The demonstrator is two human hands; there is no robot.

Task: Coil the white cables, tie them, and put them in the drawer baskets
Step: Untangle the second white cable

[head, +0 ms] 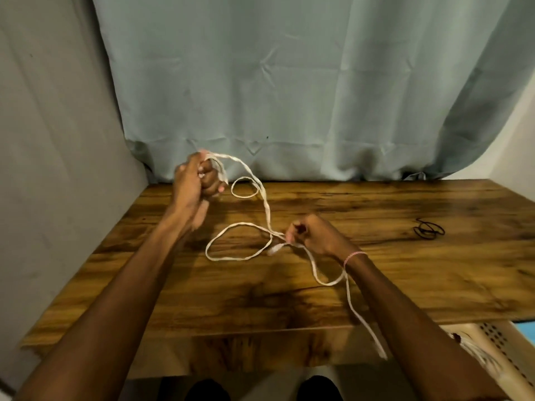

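Note:
A long white cable [266, 209] runs in loose loops across the wooden table [405, 279]. My left hand [194, 180] is raised above the table's far left and grips one end of the cable, with small loops gathered at its fingers. My right hand [315, 234] is lower, near the table's middle, and pinches the cable where two strands cross. From there the cable trails under my right wrist and hangs over the table's front edge. A beige perforated drawer basket [509, 342] shows at the lower right, with white cable strands inside it.
Black hair ties or thin bands [428, 228] lie on the table at the right. A grey-green curtain [289, 82] hangs behind the table and a grey wall stands to the left. My feet show below the table's front edge.

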